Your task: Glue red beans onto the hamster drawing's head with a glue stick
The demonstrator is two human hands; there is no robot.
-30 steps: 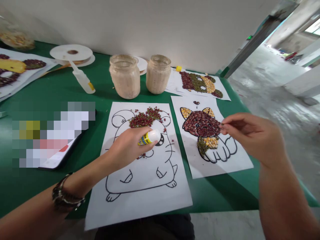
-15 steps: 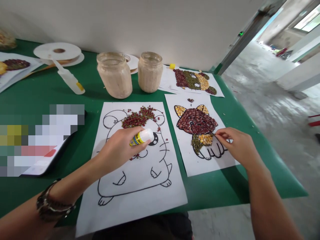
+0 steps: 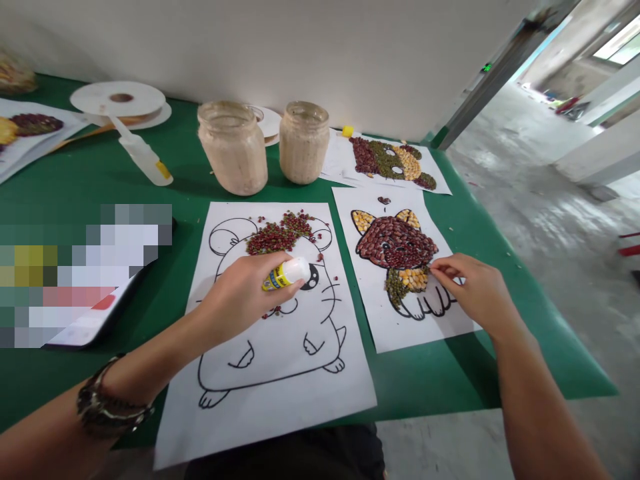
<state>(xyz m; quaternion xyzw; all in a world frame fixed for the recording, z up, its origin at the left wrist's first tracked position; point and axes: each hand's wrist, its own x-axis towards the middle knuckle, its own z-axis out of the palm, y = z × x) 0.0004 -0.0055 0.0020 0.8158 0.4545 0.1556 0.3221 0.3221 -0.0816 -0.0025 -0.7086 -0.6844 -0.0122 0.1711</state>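
My left hand (image 3: 240, 297) is closed around a small white glue bottle (image 3: 286, 274) with a yellow label, held over a hamster outline sheet (image 3: 270, 373) whose head carries red and green beans (image 3: 283, 232). My right hand (image 3: 470, 287) pinches its fingertips together at the edge of the yellow corn patch on a second sheet (image 3: 395, 320), a cat picture (image 3: 395, 243) filled with brown beans. What the pinch holds is too small to make out.
Two cloudy glass jars (image 3: 233, 147) (image 3: 303, 141) stand behind the sheets. A finished bean picture (image 3: 390, 160) lies at the back right, a white tape reel (image 3: 117, 100) and a glue bottle (image 3: 145, 157) at the back left. A phone (image 3: 95, 320) lies left. The green table (image 3: 500, 373) ends at right above the floor.
My right hand came down from above the cat sheet to its corn patch. The left hand with the glue bottle stayed over the hamster's face. The view shifted slightly.
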